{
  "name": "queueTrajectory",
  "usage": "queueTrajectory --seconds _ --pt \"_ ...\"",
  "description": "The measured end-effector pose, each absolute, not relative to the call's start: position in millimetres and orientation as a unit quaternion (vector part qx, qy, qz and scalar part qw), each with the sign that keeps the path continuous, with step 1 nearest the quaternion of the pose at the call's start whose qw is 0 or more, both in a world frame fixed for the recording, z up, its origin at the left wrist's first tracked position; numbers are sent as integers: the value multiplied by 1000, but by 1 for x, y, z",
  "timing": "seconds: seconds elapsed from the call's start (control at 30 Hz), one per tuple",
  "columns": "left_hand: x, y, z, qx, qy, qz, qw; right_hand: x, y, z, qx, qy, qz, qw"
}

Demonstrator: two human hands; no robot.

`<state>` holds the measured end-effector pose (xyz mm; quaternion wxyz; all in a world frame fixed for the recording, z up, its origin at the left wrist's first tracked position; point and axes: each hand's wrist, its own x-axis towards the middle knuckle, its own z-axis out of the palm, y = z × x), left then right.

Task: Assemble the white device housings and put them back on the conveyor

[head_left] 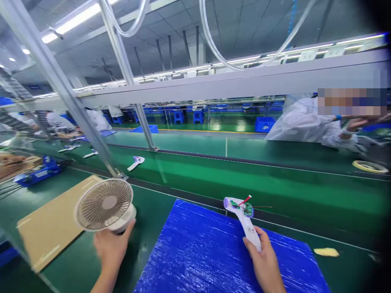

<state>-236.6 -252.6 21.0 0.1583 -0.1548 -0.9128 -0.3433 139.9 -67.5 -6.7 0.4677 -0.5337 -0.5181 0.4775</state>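
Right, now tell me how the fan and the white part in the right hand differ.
The fan has a round, slatted head; the white part is slim and long. The part shows wires and green boards; the fan shows none. Both are hand-held.

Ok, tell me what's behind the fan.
Behind the fan in the left hand, brown cardboard and green tabletop show around its edges; whatever sits directly behind its head and base is covered.

At my six o'clock I see glossy, wrinkled blue plastic film [195, 248]; at eight, matt brown cardboard [58, 224].
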Motion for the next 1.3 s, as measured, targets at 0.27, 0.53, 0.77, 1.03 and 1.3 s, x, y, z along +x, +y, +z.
queueTrajectory --seconds 0.27,0.53,0.77,1.03,1.3 --pt "-34 -148 21 -403 -678 -513 -338 135 -73 3 -499 -529 455 514" --pt "17 -33 23 -489 -542 -446 -517 174 -49 0 -517 -536 360 561" --pt "10 -50 19 -732 -589 -310 -145 194 -29 -1 -443 -622 460 453" --pt "12 -61 16 -801 -446 -297 -268 201 -32 14 -377 -688 482 390" --pt "5 -53 0 -738 -500 -344 -294 185 -32 5 -433 -535 590 422"
